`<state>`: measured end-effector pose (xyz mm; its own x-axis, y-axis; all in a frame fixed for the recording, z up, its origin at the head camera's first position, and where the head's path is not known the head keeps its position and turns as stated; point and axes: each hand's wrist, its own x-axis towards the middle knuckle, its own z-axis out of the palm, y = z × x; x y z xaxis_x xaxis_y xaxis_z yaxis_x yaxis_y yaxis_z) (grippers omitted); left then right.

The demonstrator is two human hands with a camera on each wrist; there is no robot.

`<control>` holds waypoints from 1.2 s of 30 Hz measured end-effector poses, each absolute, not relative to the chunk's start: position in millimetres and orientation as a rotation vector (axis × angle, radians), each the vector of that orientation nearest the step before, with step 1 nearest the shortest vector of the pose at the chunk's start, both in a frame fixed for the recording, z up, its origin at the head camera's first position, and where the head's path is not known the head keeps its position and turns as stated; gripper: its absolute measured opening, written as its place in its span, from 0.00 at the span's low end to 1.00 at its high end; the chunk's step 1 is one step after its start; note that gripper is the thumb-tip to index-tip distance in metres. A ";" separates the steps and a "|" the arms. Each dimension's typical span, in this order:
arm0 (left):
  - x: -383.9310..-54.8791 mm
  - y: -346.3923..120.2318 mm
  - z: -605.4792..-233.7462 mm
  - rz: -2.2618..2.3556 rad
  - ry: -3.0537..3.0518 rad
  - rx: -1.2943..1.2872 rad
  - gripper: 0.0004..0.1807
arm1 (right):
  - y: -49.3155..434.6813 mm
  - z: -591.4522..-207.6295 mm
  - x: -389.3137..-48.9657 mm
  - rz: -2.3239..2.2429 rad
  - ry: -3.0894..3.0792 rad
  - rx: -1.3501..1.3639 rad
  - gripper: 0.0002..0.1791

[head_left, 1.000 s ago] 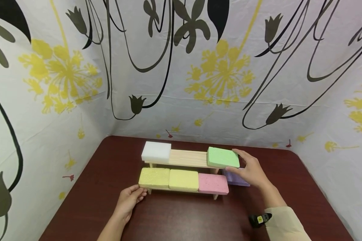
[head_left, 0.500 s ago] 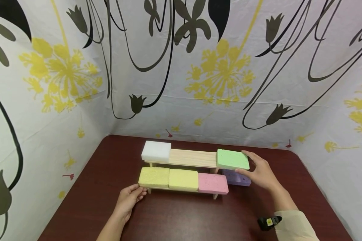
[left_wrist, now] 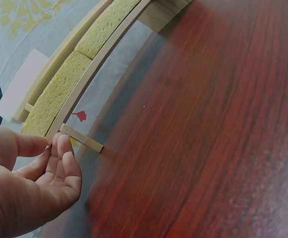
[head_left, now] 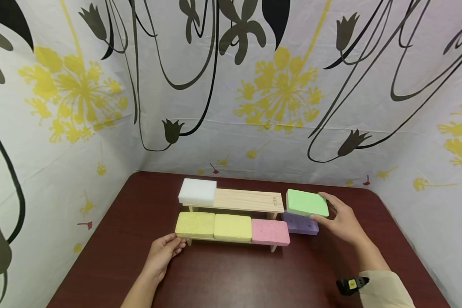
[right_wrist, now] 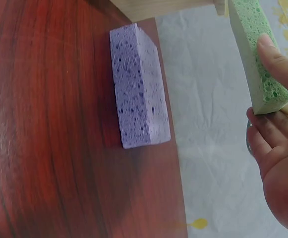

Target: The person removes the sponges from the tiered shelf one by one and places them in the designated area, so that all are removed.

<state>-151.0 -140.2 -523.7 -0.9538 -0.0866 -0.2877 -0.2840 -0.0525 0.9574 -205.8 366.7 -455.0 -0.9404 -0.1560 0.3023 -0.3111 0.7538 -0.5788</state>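
My right hand grips a green sponge by its right end, thumb on the near edge. The sponge is in the air, just beyond the right end of the back wooden shelf. Below it a purple sponge lies on the table. With thumb and fingertips my left hand pinches the left end of the front wooden shelf. Two yellow sponges and a pink sponge stand in a row on that front shelf. On the back shelf's left end sits a white sponge block.
Both low shelves stand on short legs on a dark red-brown table. A patterned cloth hangs behind and along both sides. A small black device is on the right wrist by the sleeve.
My right hand has drawn the green sponge rightward off the back shelf, uncovering the shelf's right end. The left hand stays at the front shelf. The head view has shifted slightly.
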 end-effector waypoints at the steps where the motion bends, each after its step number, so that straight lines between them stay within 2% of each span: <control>1: -151.3 -140.4 -523.6 2.147 2.061 -0.403 0.21 | 368.6 -455.5 -205.4 0.972 -2.715 0.369 0.45; 13: -149.7 -143.5 -522.7 2.129 2.043 -0.415 0.26 | 393.9 -466.4 -202.6 1.086 -2.758 0.313 0.45; 36: -150.6 -140.4 -524.6 2.165 2.040 -0.413 0.21 | 430.8 -487.4 -194.7 1.013 -2.840 0.242 0.45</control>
